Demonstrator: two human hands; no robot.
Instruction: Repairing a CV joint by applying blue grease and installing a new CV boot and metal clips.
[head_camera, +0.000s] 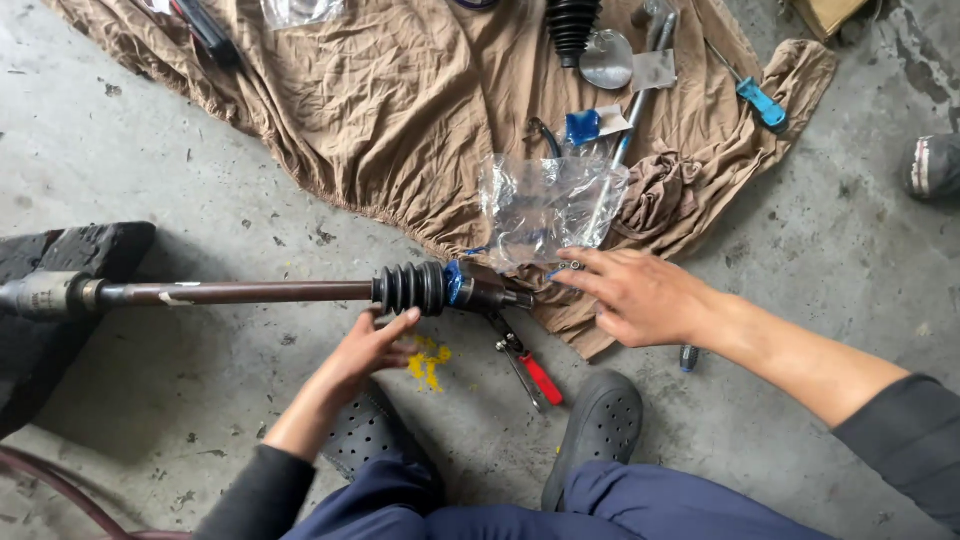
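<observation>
Drive shaft lies across frame centre-left, black ribbed boot mid-frame. Left hand under boot, fingers apart, thumb touching it, not clamped. Right hand centre-right, fingers spread, tips at shaft end. Clear plastic bag just above on brown cloth; contents can't tell. Blue-white packet upper centre. Red-handled pliers on floor below the shaft.
</observation>
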